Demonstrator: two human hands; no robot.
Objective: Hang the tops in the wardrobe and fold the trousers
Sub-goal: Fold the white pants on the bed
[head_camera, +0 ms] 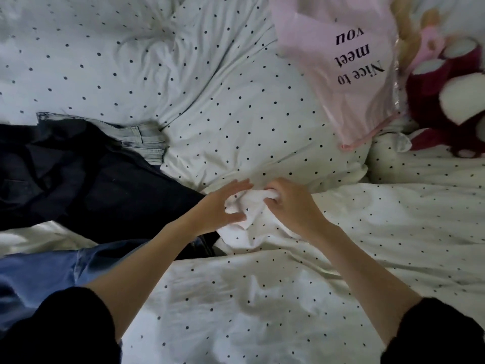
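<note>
White garment: a small bunched white garment [245,208] lies on the bed [262,298], about the middle of the bedding and toward its near edge; whether it is a top or something else cannot be told while it is crumpled.
Right grip: the right hand [291,206] has its fingers curled into the far end of the white bundle, pinching the cloth.
Left grip: the left hand [220,206] has its fingers nearly straight and spread, cupping the bundle's left side, thumb against its near edge; it touches but does not clench.
Garment against grip: the bundle sits between the two hands, with a loose tail trailing toward the near edge below the right wrist.
Step in hand: by my reading, gathering up one white piece to sort it, before any hanging or folding.
Next move calls for: lifting and shaking it open to find the shoulders or waistband, then choosing hanger or fold; the tail may snag on the duvet.
Trousers: dark trousers [86,177] lie spread at the bed's left edge, just beside the left hand, over pale grey jeans [136,136]; blue jeans [39,274] lie at the near left corner, all unfolded.
Further out: a pink bag [341,82] printed "Nice to meet you" lies toward the far right corner, beside a plush toy [451,101].
</note>
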